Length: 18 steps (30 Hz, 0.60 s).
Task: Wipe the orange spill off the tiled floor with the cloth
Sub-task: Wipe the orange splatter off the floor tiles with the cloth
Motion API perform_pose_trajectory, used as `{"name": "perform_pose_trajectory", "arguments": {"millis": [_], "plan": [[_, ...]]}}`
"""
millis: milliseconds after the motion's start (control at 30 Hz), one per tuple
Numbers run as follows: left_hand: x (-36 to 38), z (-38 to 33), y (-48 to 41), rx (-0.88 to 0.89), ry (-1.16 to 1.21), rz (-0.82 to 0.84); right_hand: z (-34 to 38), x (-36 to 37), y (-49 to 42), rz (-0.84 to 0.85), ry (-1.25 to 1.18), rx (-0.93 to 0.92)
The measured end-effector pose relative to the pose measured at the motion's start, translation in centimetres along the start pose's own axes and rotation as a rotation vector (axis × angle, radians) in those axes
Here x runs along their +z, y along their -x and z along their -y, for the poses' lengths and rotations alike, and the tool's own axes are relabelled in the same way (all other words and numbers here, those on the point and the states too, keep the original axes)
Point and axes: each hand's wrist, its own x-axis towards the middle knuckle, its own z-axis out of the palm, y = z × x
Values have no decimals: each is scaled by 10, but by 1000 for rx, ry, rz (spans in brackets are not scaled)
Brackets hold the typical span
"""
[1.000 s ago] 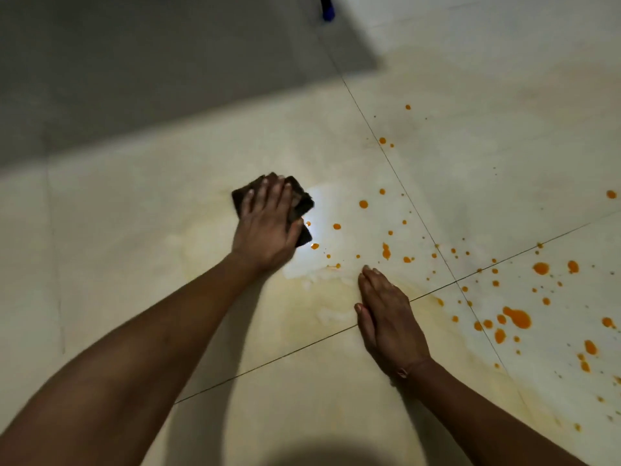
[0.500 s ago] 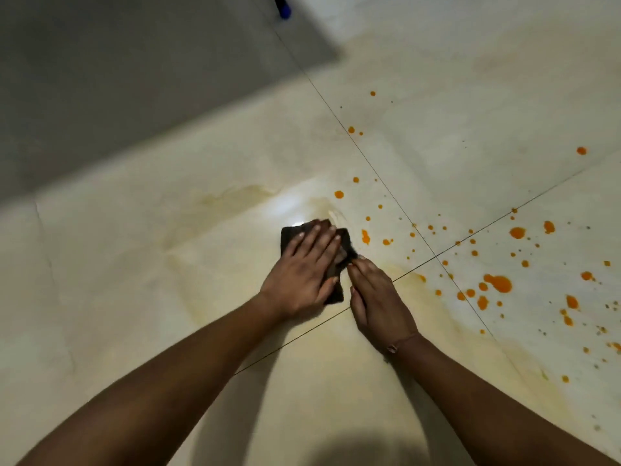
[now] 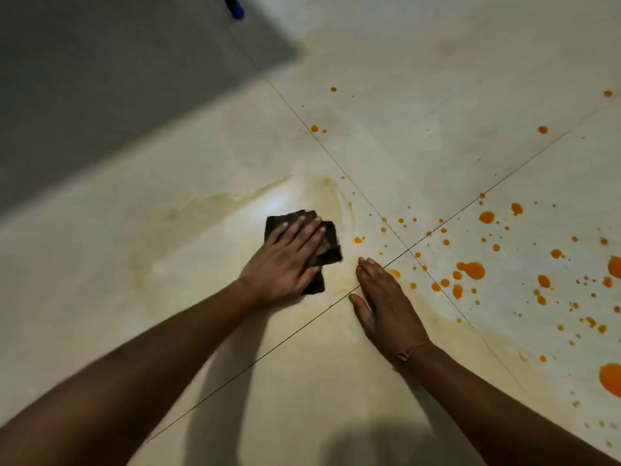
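1. The cloth, dark and folded into a small pad, lies flat on the tiled floor, just left of where two grout lines cross.
2. The left hand presses down on the cloth with straight, slightly spread fingers. It does not pinch or curl round it, and the palm covers most of the pad.
3. The orange spill begins just right of the cloth. The nearest drops sit beside its right edge, not yet touched.
4. The right hand rests flat on the floor, fingers straight and together, holding nothing. It lies near the cloth but apart from it, probably as a prop for the body.
5. Done so far, by the look of it: the tile around and left of the cloth carries no drops, only a pale yellowish smear in curved streaks.
6. Left to do: most of the mess. Many drops and larger blobs are scattered over the right-hand tiles, a big puddle lies at the right edge, and a few specks lie farther up along the grout line.
7. The smear will likely need another pass as well, so the job looks well under half done.
8. Farther off, a blue object shows at the top edge, beside a dark grey area.
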Motion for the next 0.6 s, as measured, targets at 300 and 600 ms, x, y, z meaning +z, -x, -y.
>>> {"name": "perform_pose_trajectory", "arguments": {"millis": [300, 600], "plan": [[-3, -49, -86, -80, 31, -36, -14, 4, -1, -32, -34, -16], [-10, -27, -136, -268, 40, -129, -13, 0, 0, -84, -140, 21]]}}
